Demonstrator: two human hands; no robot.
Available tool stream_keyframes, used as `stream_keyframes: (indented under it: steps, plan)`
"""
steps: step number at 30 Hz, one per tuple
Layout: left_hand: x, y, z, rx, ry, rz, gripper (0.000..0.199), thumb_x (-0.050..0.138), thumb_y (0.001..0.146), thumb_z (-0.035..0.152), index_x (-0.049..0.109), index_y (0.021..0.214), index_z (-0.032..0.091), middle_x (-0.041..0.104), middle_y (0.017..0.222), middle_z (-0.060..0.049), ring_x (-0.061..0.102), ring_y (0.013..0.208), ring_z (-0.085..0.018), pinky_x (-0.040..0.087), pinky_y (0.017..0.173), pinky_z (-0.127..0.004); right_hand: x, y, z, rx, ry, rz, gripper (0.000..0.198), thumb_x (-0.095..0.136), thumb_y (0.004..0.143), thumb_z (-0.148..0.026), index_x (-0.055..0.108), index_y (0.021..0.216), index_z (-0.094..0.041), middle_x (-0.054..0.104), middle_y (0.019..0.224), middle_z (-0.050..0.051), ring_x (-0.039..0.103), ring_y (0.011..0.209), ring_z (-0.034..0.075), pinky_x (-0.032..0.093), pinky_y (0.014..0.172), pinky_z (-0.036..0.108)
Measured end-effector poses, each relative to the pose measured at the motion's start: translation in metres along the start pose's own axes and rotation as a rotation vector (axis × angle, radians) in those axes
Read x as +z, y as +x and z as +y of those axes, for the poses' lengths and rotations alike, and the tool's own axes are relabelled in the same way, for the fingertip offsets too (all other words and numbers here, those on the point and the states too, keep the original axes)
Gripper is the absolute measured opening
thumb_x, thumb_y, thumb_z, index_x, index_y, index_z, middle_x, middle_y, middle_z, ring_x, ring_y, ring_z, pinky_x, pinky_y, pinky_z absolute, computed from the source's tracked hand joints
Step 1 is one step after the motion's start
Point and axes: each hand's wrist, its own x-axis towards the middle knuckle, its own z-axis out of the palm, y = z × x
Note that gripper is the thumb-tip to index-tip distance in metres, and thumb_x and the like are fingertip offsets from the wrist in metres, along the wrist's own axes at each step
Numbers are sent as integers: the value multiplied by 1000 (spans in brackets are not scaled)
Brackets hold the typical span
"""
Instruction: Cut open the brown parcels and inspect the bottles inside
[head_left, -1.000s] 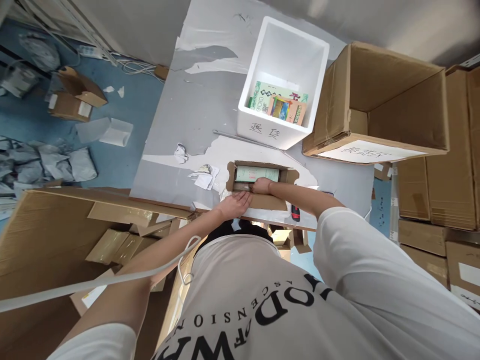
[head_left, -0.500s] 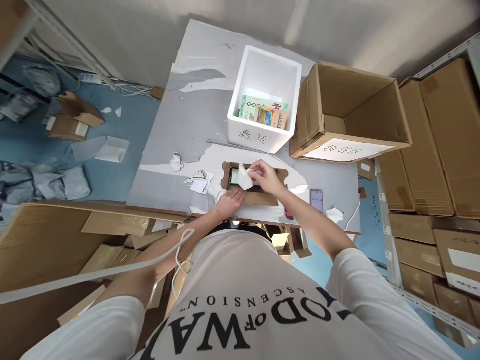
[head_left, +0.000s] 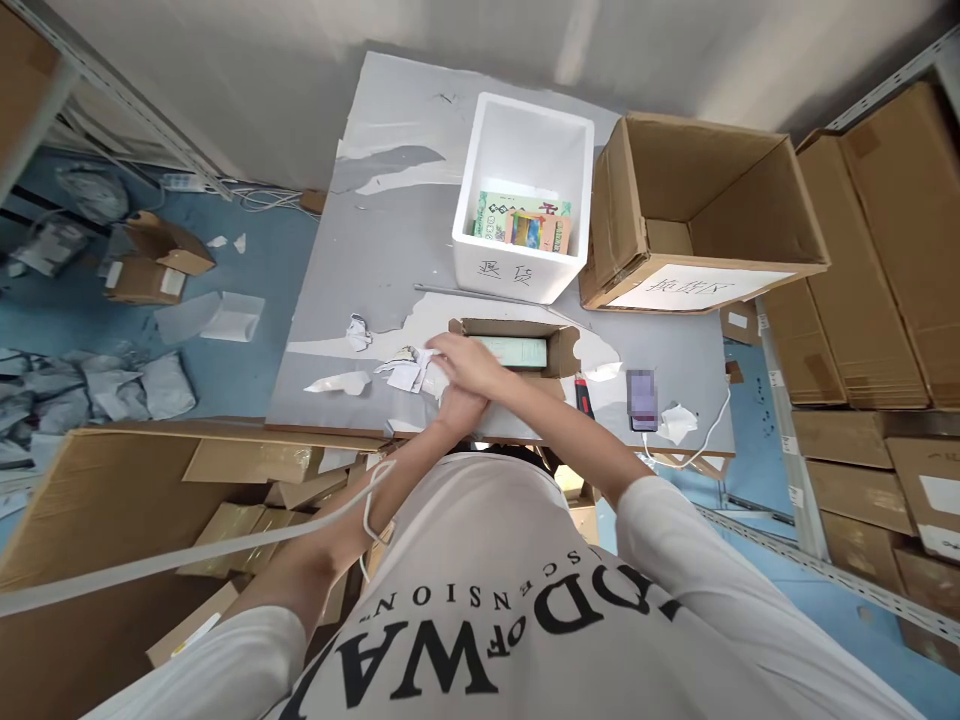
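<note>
A small open cardboard box (head_left: 564,352) lies on the table in front of me, with a pale green carton (head_left: 521,352) inside it. My right hand (head_left: 466,364) reaches left across the box's near-left corner, its slightly blurred fingers stretched out beside crumpled paper scraps (head_left: 405,372); I see nothing held in it. Beneath it is my left hand (head_left: 459,408), near the box's left end, its fingers mostly hidden by the right hand. A white scrap (head_left: 339,383) lies farther left on the tabletop.
A white foam bin (head_left: 517,275) with colourful packs and an open carton (head_left: 705,288) stand behind. To the right are a red-and-black cutter (head_left: 583,396), a phone (head_left: 642,400) with a cable and crumpled paper (head_left: 677,424). A large cardboard box (head_left: 90,500) stands at lower left.
My right hand has moved left out of the small box and over my left hand. The white piece it held has left it; a white scrap now lies at the left. The pale green carton is more exposed.
</note>
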Motion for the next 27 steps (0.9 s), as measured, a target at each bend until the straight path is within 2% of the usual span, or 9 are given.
stream_keyframes:
  steps: [2,3,5,7,9,12,17,22,27]
  plan:
    - [-4,0,-1,5,38,14,41,46,88,12,60,126,9,65,124,-19,58,120,-30,40,106,-47,-24,-24,31,135,-74,62,32,36,97,-16,58,120,-15,63,120,11,58,111,19,44,95,31]
    - [-6,-1,0,10,69,9,42,46,87,10,59,127,9,64,127,-19,58,121,-29,40,107,-46,-31,-31,46,185,-122,11,33,39,94,-13,58,121,-13,62,119,13,58,111,21,44,95,33]
    - [-8,-2,1,28,113,1,46,44,86,6,58,130,9,62,130,-18,58,121,-27,42,105,-44,-33,-35,72,133,-192,-212,40,49,89,-11,55,128,-13,57,128,16,55,116,23,43,97,35]
    - [-7,-4,2,42,136,-10,47,44,86,5,58,130,10,63,128,-18,59,119,-27,44,103,-43,-20,-26,85,25,-251,-408,50,59,84,-13,51,134,-16,48,141,17,49,124,26,42,100,37]
    - [-6,-5,2,47,155,-10,46,44,87,7,58,131,12,64,126,-17,60,118,-27,45,102,-43,1,-11,87,-17,-339,-486,53,63,83,-18,51,135,-19,42,146,17,45,128,29,41,100,39]
    - [-5,-4,1,47,180,-1,45,44,88,9,58,131,13,64,126,-17,59,118,-27,45,101,-43,25,7,82,45,-499,-479,42,54,88,-20,53,130,-21,47,141,18,49,122,30,42,94,42]
    - [-7,2,-1,59,173,-9,43,43,90,8,57,130,11,64,124,-19,60,116,-28,45,100,-43,28,11,80,128,-598,-547,39,44,93,-21,52,131,-24,54,129,20,60,104,29,40,89,44]
    - [-6,3,-2,58,193,2,38,39,92,8,60,124,11,65,122,-18,61,113,-27,47,97,-41,-8,-1,74,82,-510,-437,57,66,80,-29,47,133,-24,49,131,18,61,101,31,41,88,43]
    - [-6,10,-6,68,252,-6,33,38,92,6,65,109,10,69,111,-17,66,102,-25,52,86,-36,-63,-30,66,-2,-306,-185,49,66,80,-37,51,124,-20,46,133,16,58,106,29,45,86,38]
